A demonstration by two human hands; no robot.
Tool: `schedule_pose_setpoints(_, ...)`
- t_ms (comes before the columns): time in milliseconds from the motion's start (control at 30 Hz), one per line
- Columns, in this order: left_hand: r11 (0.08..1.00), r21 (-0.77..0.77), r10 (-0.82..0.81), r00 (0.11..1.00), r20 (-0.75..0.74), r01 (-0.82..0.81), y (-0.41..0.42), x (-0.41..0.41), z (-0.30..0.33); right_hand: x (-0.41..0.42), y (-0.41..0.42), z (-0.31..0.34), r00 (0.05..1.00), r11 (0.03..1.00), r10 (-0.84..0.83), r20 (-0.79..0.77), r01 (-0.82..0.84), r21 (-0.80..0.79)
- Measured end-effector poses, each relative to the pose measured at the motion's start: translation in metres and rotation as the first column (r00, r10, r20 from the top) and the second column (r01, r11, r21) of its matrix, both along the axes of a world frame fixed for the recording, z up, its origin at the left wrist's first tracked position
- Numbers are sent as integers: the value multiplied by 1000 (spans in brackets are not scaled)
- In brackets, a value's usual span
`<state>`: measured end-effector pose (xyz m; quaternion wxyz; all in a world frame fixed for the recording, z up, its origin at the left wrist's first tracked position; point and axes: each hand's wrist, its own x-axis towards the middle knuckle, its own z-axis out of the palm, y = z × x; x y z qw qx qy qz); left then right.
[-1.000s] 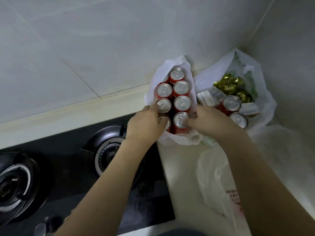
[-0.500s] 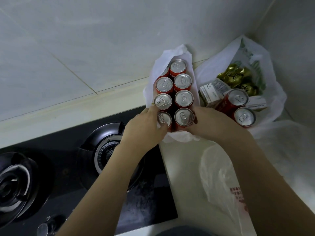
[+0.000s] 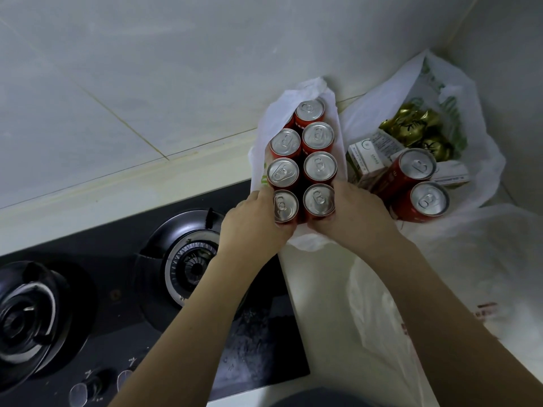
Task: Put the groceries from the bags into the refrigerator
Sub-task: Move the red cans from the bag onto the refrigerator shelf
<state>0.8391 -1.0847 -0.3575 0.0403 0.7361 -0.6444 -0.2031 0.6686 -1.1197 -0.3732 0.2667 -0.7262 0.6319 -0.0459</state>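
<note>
Can pack [image 3: 302, 160]: red cans in two rows, upright, inside a white bag [image 3: 323, 92] on the desk [image 3: 317, 277] beside the stove [image 3: 182, 259].
Left hand [image 3: 252, 224]: fingers curled round the nearest left can of the pack.
Right hand [image 3: 352, 212]: clamped on the nearest right can, opposite the left.
Second bag [image 3: 482, 148]: holds two loose red cans [image 3: 417, 186], small white cartons [image 3: 367, 154], gold-wrapped items [image 3: 411, 124].
Third bag [image 3: 382, 318]: lies flat on the desk nearer the person.
Refrigerator: not in view.
Progress: early; by the look of it, the pack is only just being taken hold of, and both bags remain to be unloaded.
</note>
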Motion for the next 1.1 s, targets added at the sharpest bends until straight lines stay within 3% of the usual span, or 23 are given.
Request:
schedule_pose_setpoints(200, 1000, -25, -16, 1000, -1, 16, -3, 6, -1, -4, 3, -9, 999, 979, -32, -36, 24, -201)
schedule_pose_setpoints(367, 997, -68, -39, 999, 6, 39, 1, 13, 3, -8, 7, -5, 999, 966, -31, 16, 34, -257)
schedule_pose_setpoints(533, 990, -123, 40, 982, -185, -63, 12, 14, 38, -13, 12, 23, 998, 937, -42, 55, 58, -345)
schedule_pose_setpoints(633, 978, -142, 100, 935, -339, -156, 22, 15, 64, -20, 21, 52, 970, 940, -12, 244, 94, -327)
schedule_pose_setpoints(833, 894, -336, 36, 793, -608, -298, 49, 13, 117, -22, 46, 115, 804, 928, -66, 591, 267, -259)
schedule_pose_setpoints(967, 776, -426, -55, 623, -780, -466, 70, 6, 158, -15, 59, 159, 570, 915, -59, 820, 358, -183)
schedule_pose_setpoints(1100, 690, -461, -178, 486, -855, -558, 88, 2, 193, 1, 73, 199, 358, 919, -22, 933, 374, -122)
